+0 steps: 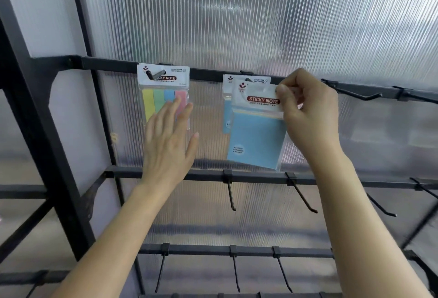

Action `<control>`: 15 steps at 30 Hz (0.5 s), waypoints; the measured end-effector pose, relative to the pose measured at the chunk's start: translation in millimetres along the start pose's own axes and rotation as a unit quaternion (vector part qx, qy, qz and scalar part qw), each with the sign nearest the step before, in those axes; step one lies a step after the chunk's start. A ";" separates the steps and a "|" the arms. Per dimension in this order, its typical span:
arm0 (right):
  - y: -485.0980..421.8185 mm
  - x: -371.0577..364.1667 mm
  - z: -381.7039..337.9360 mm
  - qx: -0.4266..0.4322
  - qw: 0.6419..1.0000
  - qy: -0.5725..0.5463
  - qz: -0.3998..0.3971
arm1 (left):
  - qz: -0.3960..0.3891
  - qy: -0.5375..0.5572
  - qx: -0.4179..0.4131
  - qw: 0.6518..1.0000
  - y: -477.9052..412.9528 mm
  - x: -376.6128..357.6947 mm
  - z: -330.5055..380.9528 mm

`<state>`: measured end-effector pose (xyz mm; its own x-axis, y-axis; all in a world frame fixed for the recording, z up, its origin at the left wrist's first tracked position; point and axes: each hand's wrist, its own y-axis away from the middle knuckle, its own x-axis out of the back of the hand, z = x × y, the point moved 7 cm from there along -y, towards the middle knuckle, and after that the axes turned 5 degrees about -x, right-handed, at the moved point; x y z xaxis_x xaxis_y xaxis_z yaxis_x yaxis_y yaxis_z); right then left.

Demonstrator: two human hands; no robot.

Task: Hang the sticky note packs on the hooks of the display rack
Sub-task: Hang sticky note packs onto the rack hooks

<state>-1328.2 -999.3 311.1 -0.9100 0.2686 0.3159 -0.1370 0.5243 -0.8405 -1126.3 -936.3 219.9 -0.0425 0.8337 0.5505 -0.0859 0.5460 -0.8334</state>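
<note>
A pack of four coloured strip notes [163, 93] hangs on a hook [155, 75] of the top black rail [113, 66]. My left hand [169, 142] is raised in front of its lower part with the fingers straight. My right hand [308, 110] pinches the white header of a blue sticky note pack [257, 136], holding it tilted in front of the second hook [247, 79]. Another blue pack [228, 108] hangs on that hook, mostly hidden behind the held one.
Bare hooks [362, 94] jut from the top rail to the right. The middle rail [256, 176] and the lower rail [237, 251] each carry several bare hooks. A ribbed translucent panel [260, 13] backs the rack, and a black frame post [35, 119] stands at left.
</note>
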 end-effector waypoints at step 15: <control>-17.8 -23.7 14.8 -0.032 0.996 0.078 -0.041 | -0.003 0.019 0.005 1.000 3.6 -2.2 -1.7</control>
<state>-1310.0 -1026.9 312.1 -0.8243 0.3429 0.4505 -0.1775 0.5991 -0.7808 -1124.9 -936.0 215.6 -0.0043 0.8328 0.5535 -0.0962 0.5506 -0.8292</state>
